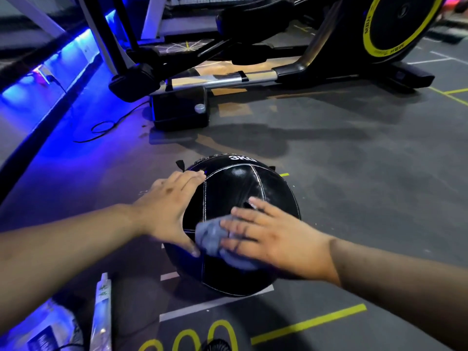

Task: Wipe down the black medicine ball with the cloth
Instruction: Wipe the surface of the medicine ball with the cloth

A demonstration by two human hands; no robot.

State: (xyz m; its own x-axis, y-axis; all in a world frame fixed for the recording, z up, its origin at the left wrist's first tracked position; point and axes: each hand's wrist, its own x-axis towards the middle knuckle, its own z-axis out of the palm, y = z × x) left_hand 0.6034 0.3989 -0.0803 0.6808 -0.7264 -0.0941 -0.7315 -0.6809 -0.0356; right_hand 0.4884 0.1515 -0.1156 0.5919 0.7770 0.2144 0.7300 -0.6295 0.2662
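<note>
Black medicine ball: my flat right hand presses the cloth on it; my flat left hand braces its side.

medicine ball sits on the floor, exercise machine behind it, cable off to the left

- Medicine ball: white "3Kg" printed at 12 o'clock on the ball, the last letter blurred.
- Wheel of the exercise machine: the yellow ring carries dark lettering "MBH" twice, at about 9 o'clock and 6 o'clock of the ring. Finer lettering beside the lower one is too small to read.
- Floor: yellow painted figures at 6 o'clock of the view, rounded like zeros and cut off by the edge.
</note>
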